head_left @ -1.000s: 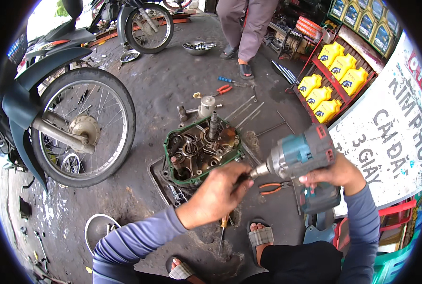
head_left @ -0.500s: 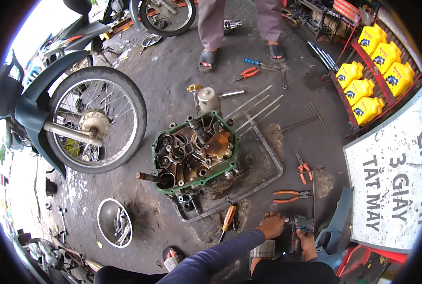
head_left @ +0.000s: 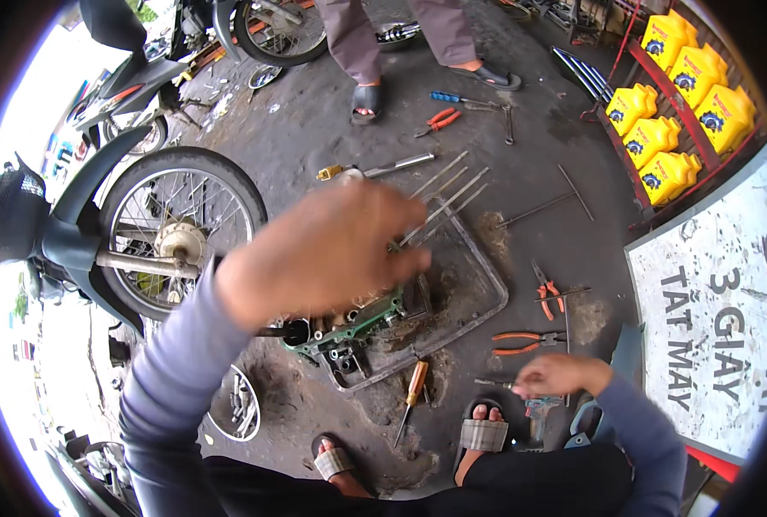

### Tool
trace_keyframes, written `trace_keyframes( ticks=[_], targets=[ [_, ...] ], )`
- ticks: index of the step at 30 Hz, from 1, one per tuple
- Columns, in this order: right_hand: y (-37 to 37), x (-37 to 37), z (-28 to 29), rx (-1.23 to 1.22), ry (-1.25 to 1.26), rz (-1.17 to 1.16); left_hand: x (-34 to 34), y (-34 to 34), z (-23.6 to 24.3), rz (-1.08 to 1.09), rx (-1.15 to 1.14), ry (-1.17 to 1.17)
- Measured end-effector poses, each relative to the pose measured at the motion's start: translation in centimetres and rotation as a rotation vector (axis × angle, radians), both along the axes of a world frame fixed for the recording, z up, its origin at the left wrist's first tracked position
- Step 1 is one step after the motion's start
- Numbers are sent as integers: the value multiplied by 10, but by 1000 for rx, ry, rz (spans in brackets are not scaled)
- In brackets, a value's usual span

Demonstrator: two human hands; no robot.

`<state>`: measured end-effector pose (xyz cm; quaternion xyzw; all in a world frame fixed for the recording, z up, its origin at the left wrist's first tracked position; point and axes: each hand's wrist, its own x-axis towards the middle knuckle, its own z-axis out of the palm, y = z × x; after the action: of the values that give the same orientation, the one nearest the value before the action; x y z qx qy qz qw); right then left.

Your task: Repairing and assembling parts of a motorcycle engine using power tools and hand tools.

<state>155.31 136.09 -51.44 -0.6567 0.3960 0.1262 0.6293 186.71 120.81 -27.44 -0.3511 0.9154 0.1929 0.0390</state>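
Over the engine crankcase (head_left: pixel 362 326), my left hand (head_left: pixel 332 250) hovers, smeared by motion, with its thumb and fingers apart. It hides most of the crankcase, whose green-edged rim and long studs (head_left: pixel 452 194) still show. At the lower right, my right hand (head_left: pixel 555 376) has curled fingers above a teal power driver (head_left: pixel 542 405). A thin metal shaft (head_left: pixel 493 382) sticks out to the left of those fingers; what they grip is mostly hidden. Orange-handled pliers (head_left: pixel 517 348) lie just beyond this hand. An orange-handled screwdriver (head_left: pixel 416 383) lies between my feet and the crankcase.
A metal frame (head_left: pixel 497 306) lies under the crankcase. More pliers (head_left: pixel 553 297) and a T-handle wrench (head_left: pixel 543 207) are to the right. A bowl of metal parts (head_left: pixel 257 422) stands left. Beyond are a motorcycle wheel (head_left: pixel 254 202), a standing person (head_left: pixel 357 52) and yellow bottles (head_left: pixel 663 177).
My left hand has left the power driver and swung up and left over the crankcase. My right hand now sits above the driver. The standing person's feet have shifted.
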Motion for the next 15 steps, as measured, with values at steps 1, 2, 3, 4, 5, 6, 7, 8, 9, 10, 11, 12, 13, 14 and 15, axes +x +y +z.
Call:
trace_keyframes(
  ticks=[1,2,3,4,5,6,7,8,9,10,11,12,13,14,15],
  targets=[
    [-15,26,2,159,-78,6,-7,-35,-15,63,-30,80],
    [-33,60,3,272,-107,101,-21,-61,-22,135,14,65],
    [-37,99,-21,396,-128,108,-32,-83,-36,120,-9,6],
    [-39,145,-37,490,-202,110,-37,-102,-51,107,-38,-56],
    [-30,185,-66,579,-236,40,-44,-119,-78,120,31,-110],
    [-22,229,-84,623,-272,13,-46,-132,-101,141,96,-182],
    [-9,264,-87,668,-283,-106,-48,-135,-120,139,100,-195],
    [10,290,-99,751,-446,-348,-57,-134,-136,131,96,-291],
    [34,323,-125,1138,-692,-818,-70,-132,-148,117,97,-385],
    [41,357,-112,1414,-940,-1128,-70,-137,-149,130,104,-419],
    [40,379,-87,1592,-1044,-1449,-74,-146,-147,231,309,-449],
    [37,394,-72,1701,-1159,-1549,-80,-151,-147,340,517,-489],
    [31,398,-54,1844,-1166,-1612,-81,-146,-138,349,529,-435],
    [21,399,-40,1978,-1172,-1668,-76,-147,-143,367,526,-453],
    [15,402,-40,1985,-1306,-1657,-71,-146,-148,407,576,-344]
  ],
)
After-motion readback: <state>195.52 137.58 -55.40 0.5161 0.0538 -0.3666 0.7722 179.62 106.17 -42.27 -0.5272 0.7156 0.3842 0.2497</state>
